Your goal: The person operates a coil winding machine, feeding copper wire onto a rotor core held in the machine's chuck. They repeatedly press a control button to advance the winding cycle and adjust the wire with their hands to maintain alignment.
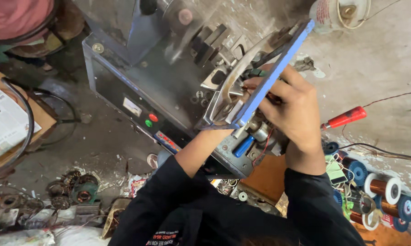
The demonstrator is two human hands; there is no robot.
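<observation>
A grey metal winding machine (137, 86) stands on the floor in front of me. A long flat plate with a blue edge (278, 68) leans across its right side, over a curved metal frame (235, 84). My right hand (294, 109) is closed on the blue plate's edge, with its fingertips against the plate near thin reddish wire. My left forearm (201, 148), in a black sleeve, reaches under the plate's lower end. The left hand itself is hidden behind the plate and frame. A blue-handled part (243, 146) sits just below.
Red and green buttons (151, 119) sit on the machine's front. A red-handled screwdriver (346, 117) and copper wire spools (384, 187) lie to the right. A white bucket (337, 13) is at the top. Old motor parts (73, 191) and a newspaper (5, 123) are at the left, and another person (18, 23) is at the upper left.
</observation>
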